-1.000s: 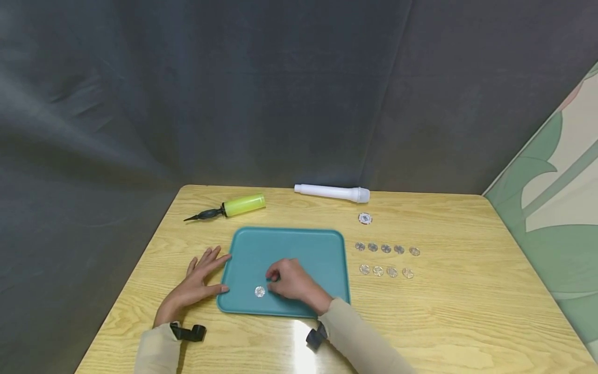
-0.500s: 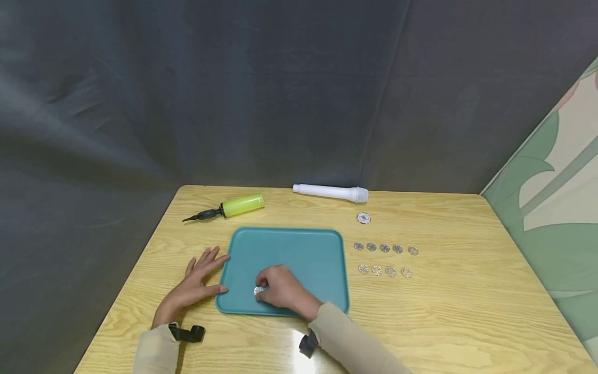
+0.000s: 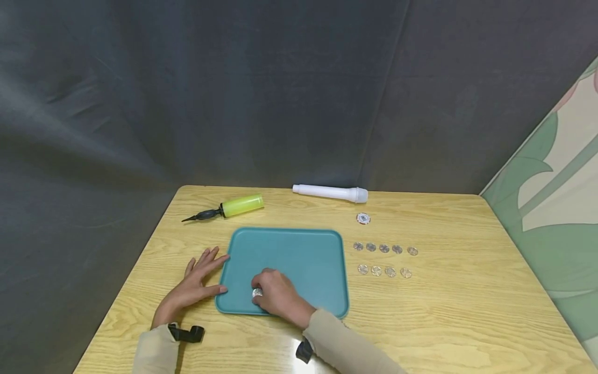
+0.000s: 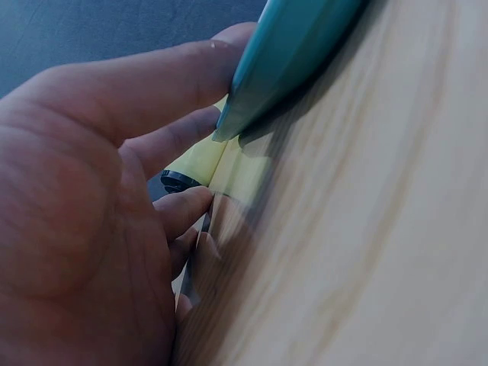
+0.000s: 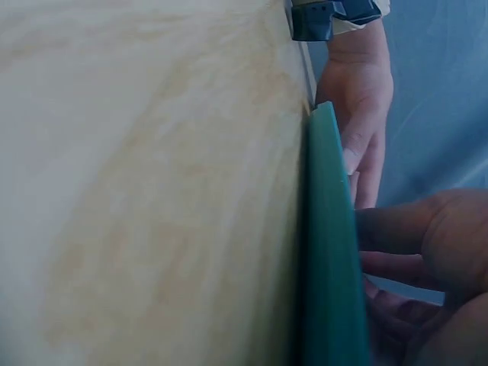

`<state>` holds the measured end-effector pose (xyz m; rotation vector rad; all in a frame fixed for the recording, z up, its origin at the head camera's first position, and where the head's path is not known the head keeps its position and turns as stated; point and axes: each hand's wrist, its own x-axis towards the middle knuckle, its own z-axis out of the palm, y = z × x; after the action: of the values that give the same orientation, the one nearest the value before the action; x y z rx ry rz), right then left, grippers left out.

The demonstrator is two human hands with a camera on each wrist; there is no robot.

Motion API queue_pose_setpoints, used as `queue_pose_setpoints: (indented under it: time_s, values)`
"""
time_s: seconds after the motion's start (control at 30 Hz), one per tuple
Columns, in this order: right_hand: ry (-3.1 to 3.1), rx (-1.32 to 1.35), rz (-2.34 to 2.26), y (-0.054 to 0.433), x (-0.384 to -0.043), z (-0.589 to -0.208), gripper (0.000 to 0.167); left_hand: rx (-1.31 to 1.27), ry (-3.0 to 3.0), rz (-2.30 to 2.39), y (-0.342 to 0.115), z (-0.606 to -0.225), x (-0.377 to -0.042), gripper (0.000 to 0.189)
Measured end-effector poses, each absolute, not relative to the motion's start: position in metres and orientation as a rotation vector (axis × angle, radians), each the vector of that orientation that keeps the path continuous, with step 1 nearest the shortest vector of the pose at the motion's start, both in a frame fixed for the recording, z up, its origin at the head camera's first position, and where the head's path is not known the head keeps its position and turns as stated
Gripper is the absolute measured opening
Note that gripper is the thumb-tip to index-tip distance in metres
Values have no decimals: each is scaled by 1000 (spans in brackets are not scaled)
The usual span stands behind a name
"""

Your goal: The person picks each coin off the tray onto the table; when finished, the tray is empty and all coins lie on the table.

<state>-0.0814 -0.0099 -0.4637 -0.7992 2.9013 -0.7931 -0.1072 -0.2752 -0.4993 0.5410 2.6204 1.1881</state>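
My right hand (image 3: 279, 295) is low over the near-left part of the teal tray (image 3: 289, 246). Its thumb and index finger pinch a shiny silver coin (image 3: 256, 293) at the tray floor, and the hand covers part of the coin. Spread across the table, my left hand (image 3: 193, 284) touches the tray's left side with its thumb and a fingertip. In the left wrist view, the fingers of the left hand (image 4: 114, 145) reach to the underside of the tray rim (image 4: 286, 65). The right wrist view has the tray wall (image 5: 329, 244) hiding the right fingertips.
Right of the tray, two rows of similar coins (image 3: 384, 248) lie on the wooden table (image 3: 467, 311). Beyond them is a white-and-red poker chip (image 3: 363, 218). A white microphone-shaped stick (image 3: 329, 192) and a yellow-green hand pump (image 3: 243, 205) lie toward the back, before a dark curtain (image 3: 280, 93).
My right hand has moved left and slightly nearer, and its thumb and index finger have closed on the coin in the tray. The left hand has stayed at the tray's edge.
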Motion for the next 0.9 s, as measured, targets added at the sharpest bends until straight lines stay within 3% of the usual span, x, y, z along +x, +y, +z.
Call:
queue_pose_setpoints:
  time_s: [0.9]
  values:
    - [2899, -633, -754, -16, -79, -462, 17, 551, 2616, 1192, -275, -499, -107, 77]
